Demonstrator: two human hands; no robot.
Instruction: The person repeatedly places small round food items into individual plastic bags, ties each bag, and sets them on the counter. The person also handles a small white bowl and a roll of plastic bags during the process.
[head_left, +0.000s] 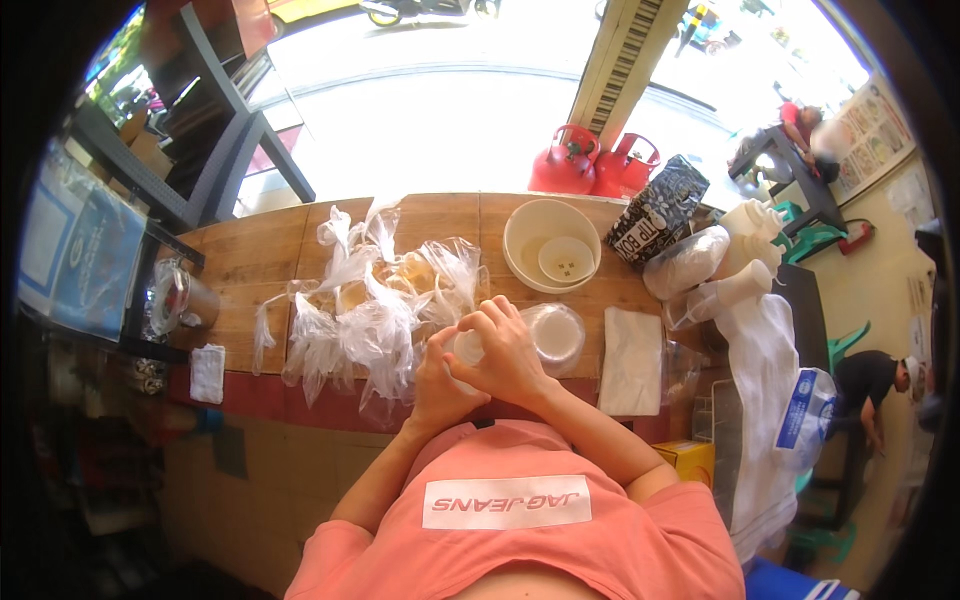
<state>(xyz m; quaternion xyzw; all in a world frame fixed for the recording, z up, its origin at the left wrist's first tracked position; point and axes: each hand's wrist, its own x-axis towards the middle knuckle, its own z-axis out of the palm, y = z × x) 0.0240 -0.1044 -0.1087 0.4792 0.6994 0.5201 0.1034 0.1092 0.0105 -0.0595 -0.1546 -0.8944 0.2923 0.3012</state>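
Note:
Both my hands meet over the front edge of a wooden table (247, 262). A small round clear plastic tub (468, 346) is partly visible between them. My left hand (441, 384) curls around its near left side, and my right hand (501, 346) arches over it with bent fingers. My fingers hide much of the tub. Left of my hands lies a heap of knotted clear plastic bags (382, 319), some with a yellowish liquid inside. Just right of my right hand stand round clear plastic containers (556, 336), apparently stacked.
Behind the containers, a cream bowl (517, 247) holds a smaller bowl (568, 257). A folded white cloth (631, 352), dark patterned box (660, 210) and squeeze bottles (742, 217) sit rightward. A metal pitcher (196, 300) stands left. Red gas cylinders (562, 169) are beyond; people (874, 390) sit at right.

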